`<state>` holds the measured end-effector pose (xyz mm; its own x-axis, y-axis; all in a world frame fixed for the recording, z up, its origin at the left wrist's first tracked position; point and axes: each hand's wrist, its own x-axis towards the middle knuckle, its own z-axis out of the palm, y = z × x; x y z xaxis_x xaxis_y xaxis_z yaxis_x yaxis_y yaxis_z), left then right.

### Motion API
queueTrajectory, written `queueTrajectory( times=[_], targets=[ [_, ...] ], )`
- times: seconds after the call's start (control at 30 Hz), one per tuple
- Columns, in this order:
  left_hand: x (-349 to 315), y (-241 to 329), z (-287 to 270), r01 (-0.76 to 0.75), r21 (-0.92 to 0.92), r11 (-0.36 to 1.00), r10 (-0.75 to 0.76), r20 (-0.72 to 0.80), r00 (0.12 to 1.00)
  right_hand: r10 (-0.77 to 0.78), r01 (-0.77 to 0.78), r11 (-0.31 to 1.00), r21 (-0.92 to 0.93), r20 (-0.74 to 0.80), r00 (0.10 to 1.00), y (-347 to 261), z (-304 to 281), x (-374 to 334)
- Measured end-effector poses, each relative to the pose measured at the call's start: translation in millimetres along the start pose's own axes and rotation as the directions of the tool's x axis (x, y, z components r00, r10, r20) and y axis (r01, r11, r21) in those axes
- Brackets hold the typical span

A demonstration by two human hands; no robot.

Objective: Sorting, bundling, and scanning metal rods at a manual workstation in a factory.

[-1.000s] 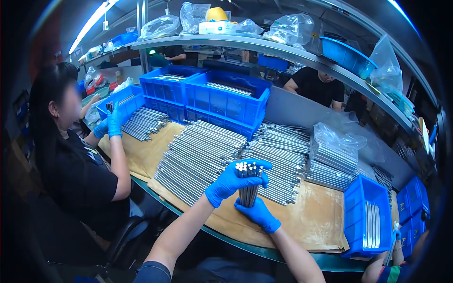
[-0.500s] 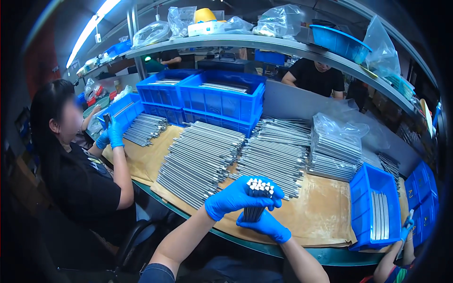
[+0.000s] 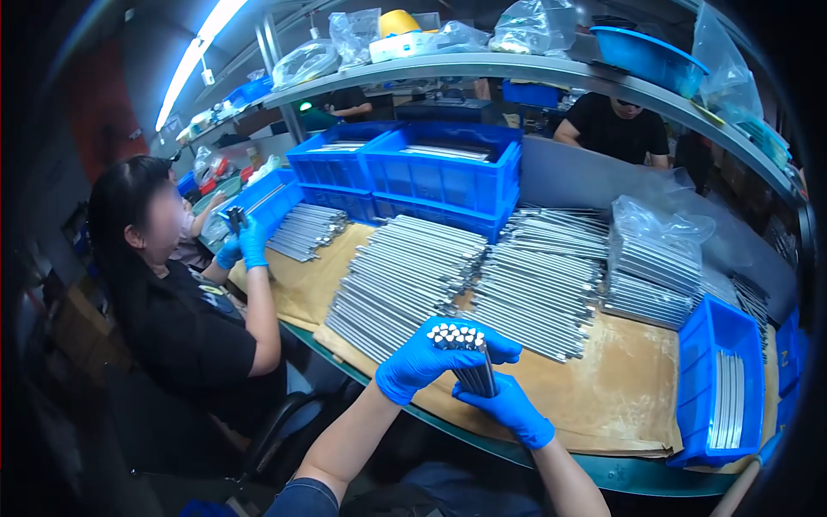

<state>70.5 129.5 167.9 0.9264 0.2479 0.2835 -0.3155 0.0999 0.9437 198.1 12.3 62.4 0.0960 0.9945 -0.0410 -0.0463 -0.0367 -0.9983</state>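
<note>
Near the lower middle of the frame, a bundle of slim metal rods (image 3: 479,381) is held on end, leaning a little, above the near edge of the tabletop (image 3: 603,476). Its upper part is clasped by the left hand (image 3: 420,362), gloved in thin, smooth blue, with the thumb laid across the front and the fingers curved round behind. The lower part is clasped by the right hand (image 3: 515,412), gloved alike; its far fingers are partly hidden. Pale, shiny, blunt tips are packed tightly at the bundle's top, and the shafts below are seen as dark and straight.

The tabletop, edged in green, is covered by creased brown paper (image 3: 620,388), scuffed whitish at the right. At the lower right, glossy rods (image 3: 728,401) are contained in a rectangular blue plastic bin (image 3: 696,396). Across the middle, two broad layers of bright, parallel rods, a left pile (image 3: 401,284) and a right pile (image 3: 536,297), are spread side by side. To their right, a block of rods (image 3: 646,297) is partly covered by crinkled clear plastic (image 3: 659,226). Behind, ribbed blue bins (image 3: 444,183) are stacked. At the top, a grey shelf (image 3: 482,65) is laden with filmy bags (image 3: 534,28) and a round blue basin (image 3: 646,59).
</note>
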Motion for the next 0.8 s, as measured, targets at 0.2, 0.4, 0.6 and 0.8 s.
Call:
queueTrajectory(
  times=[0.2,0.4,0.6,0.8],
  targets=[
    [-19.0,-6.1,-9.6,-0.015,0.004,1.000,0.015,-0.007,1.000,-0.083,0.078,0.982,-0.170,-0.023,0.996,3.0,6.2,0.2],
    [-27.6,-3.1,-14.7,0.016,-0.020,1.000,-0.016,0.009,1.000,-0.133,0.111,0.944,-0.310,-0.048,0.990,4.8,9.7,1.0],
    [-25.5,-2.6,-15.9,-0.051,-0.087,0.995,0.055,0.041,0.998,-0.086,0.070,0.967,-0.243,-0.055,0.995,-2.8,11.8,-0.3],
    [-2.2,-1.5,-5.7,0.053,-0.101,0.993,-0.074,-0.216,0.974,0.029,-0.031,0.999,-0.021,-0.060,0.998,1.1,1.0,6.8]
  ],
)
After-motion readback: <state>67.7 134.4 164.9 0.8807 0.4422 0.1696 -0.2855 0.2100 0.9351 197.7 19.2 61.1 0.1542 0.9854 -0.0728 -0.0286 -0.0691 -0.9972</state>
